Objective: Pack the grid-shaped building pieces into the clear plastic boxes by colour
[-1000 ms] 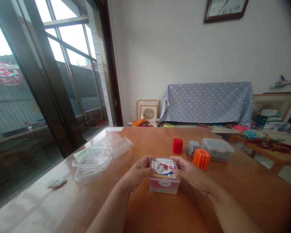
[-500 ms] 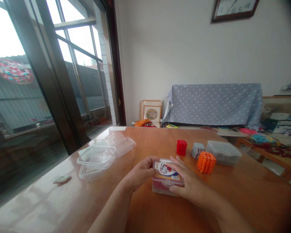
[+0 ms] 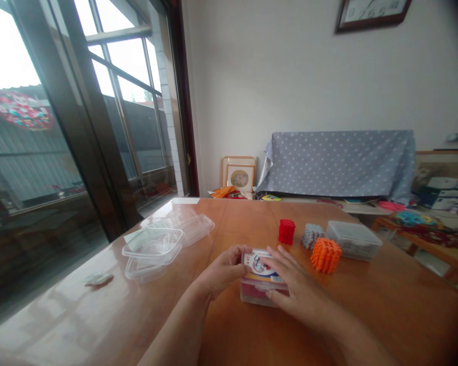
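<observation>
One hand, the left [image 3: 223, 274], pinches the box [image 3: 263, 278]; the right hand [image 3: 298, 287] has shifted, spread across its top

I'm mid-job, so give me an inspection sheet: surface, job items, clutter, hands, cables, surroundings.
Surface: brown table, glossy, glare at left.
Job items: labelled box on the table; its contents can't be made out.
Clutter: clear plastic containers and pale packet at left; red block, grey block, orange block and translucent box at right.
Hands: left hand on the labelled box's left side; right hand over its lid.
Cables: nothing seen.
Surroundings: window, dotted cloth, wall clock.
</observation>
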A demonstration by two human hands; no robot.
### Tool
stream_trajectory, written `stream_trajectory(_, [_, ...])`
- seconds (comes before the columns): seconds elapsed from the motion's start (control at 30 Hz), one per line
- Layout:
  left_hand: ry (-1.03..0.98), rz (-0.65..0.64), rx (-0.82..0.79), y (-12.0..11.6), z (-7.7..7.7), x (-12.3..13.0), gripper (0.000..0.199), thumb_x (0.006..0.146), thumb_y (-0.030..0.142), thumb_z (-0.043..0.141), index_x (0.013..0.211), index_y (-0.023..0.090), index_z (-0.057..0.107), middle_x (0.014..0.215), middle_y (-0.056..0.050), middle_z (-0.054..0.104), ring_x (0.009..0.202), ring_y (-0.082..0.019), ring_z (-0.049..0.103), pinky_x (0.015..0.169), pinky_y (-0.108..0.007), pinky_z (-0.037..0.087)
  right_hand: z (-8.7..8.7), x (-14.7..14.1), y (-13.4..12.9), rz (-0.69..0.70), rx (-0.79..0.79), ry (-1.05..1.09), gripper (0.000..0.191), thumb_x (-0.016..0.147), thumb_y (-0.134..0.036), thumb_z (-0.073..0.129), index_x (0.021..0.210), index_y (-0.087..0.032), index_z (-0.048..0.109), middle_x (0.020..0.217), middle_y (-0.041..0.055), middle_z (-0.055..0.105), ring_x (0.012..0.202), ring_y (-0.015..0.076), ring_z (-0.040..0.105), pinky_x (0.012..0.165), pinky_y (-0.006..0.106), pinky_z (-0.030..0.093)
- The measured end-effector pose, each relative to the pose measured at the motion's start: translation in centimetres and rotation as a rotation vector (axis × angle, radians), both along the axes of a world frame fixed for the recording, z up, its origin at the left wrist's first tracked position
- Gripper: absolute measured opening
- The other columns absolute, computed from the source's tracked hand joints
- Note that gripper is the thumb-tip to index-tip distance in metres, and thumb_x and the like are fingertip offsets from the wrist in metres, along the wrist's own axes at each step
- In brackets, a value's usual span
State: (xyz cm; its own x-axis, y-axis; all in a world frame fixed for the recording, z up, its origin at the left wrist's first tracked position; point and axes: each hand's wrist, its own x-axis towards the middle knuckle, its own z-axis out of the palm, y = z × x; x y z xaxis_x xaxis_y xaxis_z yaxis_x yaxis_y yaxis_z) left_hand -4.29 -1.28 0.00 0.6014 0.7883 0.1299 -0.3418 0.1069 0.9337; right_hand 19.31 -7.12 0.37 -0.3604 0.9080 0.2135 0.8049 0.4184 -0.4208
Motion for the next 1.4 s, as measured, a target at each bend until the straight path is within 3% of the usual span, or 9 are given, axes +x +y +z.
stream_trajectory(0.47, [0.054, 0.053, 0.037, -0.1, -0.2, 0.0, 0.045, 0.077, 0.015, 0.076, 0.118, 0.02, 0.06, 0.119, -0.008, 0.064, 0.108, -0.023, 0.062, 0.101, -0.04, 0.044, 0.1, -0.2, -0.1, 0.016, 0.059, -0.076, 0.067, 0.088, -0.035, 0.059, 0.152, -0.037, 0.04, 0.163, -0.0036, 0.028, 0.153, 0.0314, 0.015, 0.121, 0.054, 0.025])
stream_trajectory(0.7, [0.037, 0.028, 0.053, -0.1, -0.2, -0.2, 0.043, 0.079, 0.017, 0.075, 0.12, 0.021, 0.061, 0.12, -0.008, 0.064, 0.109, -0.023, 0.062, 0.102, -0.041, 0.044, 0.2, 0.3, 0.0, 0.036, -0.008, -0.009, 0.068, 0.087, -0.04, 0.062, 0.151, -0.039, 0.04, 0.166, -0.0049, 0.022, 0.154, 0.0297, 0.008, 0.123, 0.054, 0.02])
stream_trajectory(0.87, [0.057, 0.034, 0.07, 0.0, -0.2, -0.3, 0.043, 0.082, 0.019, 0.074, 0.122, 0.02, 0.06, 0.123, -0.01, 0.063, 0.114, -0.024, 0.06, 0.101, -0.04, 0.045, 0.2, 1.1, 0.2, 0.016, -0.073, 0.07, 0.089, 0.08, -0.045, 0.07, 0.157, -0.036, 0.026, 0.169, -0.0012, 0.006, 0.154, 0.0289, 0.007, 0.124, 0.05, 0.019])
stream_trajectory(1.07, [0.105, 0.07, 0.052, 0.0, -0.1, -0.4, 0.052, 0.087, 0.029, 0.072, 0.135, 0.022, 0.053, 0.134, -0.011, 0.06, 0.122, -0.025, 0.058, 0.107, -0.042, 0.041, 0.3, 2.3, 0.7, -0.016, -0.156, 0.159, 0.112, 0.073, -0.05, 0.077, 0.161, -0.025, 0.013, 0.168, 0.01, 0.007, 0.154, 0.0304, 0.012, 0.123, 0.049, 0.02])
stream_trajectory(1.27, [0.1, 0.026, 0.076, -0.1, 0.1, -0.4, 0.052, 0.086, 0.034, 0.074, 0.133, 0.021, 0.055, 0.132, -0.012, 0.062, 0.121, -0.026, 0.058, 0.106, -0.041, 0.042, -0.3, 2.9, 1.0, 0.023, -0.218, 0.291, 0.116, 0.071, -0.049, 0.08, 0.161, -0.027, 0.01, 0.167, 0.0116, 0.018, 0.152, 0.0333, 0.02, 0.122, 0.052, 0.021])
stream_trajectory(1.4, [0.078, 0.001, 0.08, -0.2, 0.2, -0.4, 0.056, 0.084, 0.035, 0.076, 0.134, 0.022, 0.053, 0.134, -0.012, 0.059, 0.124, -0.027, 0.056, 0.109, -0.045, 0.04, -0.3, 2.8, 0.9, 0.044, -0.25, 0.256, 0.12, 0.068, -0.056, 0.082, 0.161, -0.027, 0.01, 0.168, 0.0111, 0.008, 0.153, 0.0335, 0.011, 0.123, 0.052, 0.018])
